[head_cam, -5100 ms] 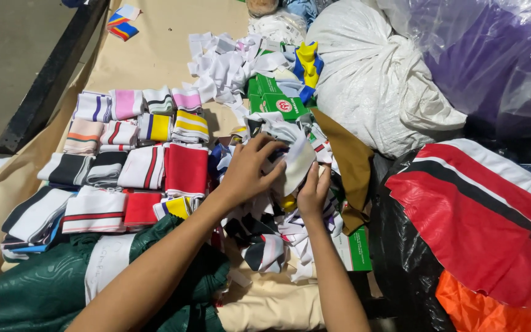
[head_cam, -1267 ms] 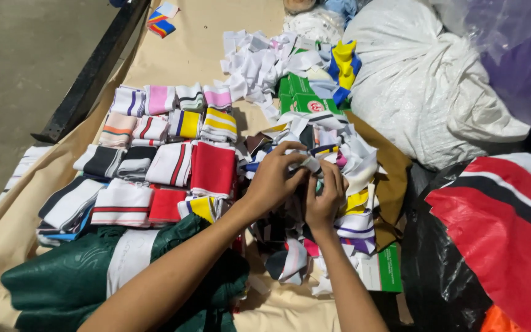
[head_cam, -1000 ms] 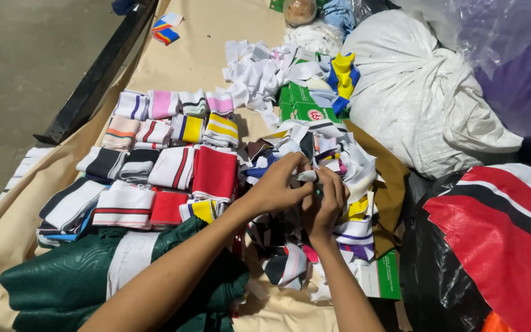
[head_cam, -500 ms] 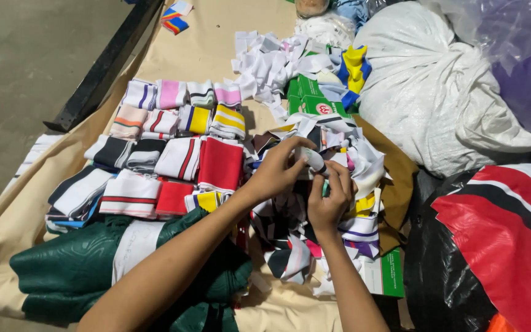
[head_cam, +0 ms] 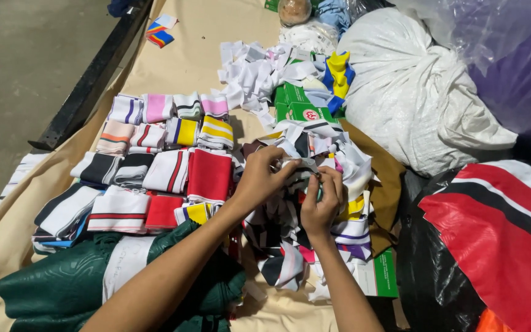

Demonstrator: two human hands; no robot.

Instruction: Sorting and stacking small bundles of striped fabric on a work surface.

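The small white knitted strip with dark stripes [head_cam: 299,165] sat pinched between both hands above the loose heap of striped rib-knit pieces [head_cam: 314,215], near the middle of the tan cloth-covered surface [head_cam: 192,37]; going from the left edge, the black bar [head_cam: 87,80] ran along that side, and inside it the sorted rows of folded striped cuffs [head_cam: 149,166] lay in neat stacks, among them a red folded stack [head_cam: 209,175] and a yellow-and-white one [head_cam: 216,132]; a dark green embossed fabric [head_cam: 62,289] lay at the near left corner under the left forearm; the left hand [head_cam: 259,181] had its fingers pressed together on the strip's left end; the right hand [head_cam: 322,200] closed its thumb and fingers on the other end, so both gripped the same piece; behind them lay a scatter of white strips [head_cam: 253,74] and green cardboard boxes [head_cam: 305,112]; towards the right edge lay a tied white sack [head_cam: 413,92] and a red, white and black striped cloth [head_cam: 499,233]; judging by this, a good many cuffs were already stacked, yet the loose heap remained large, so the sorting looked roughly half done.
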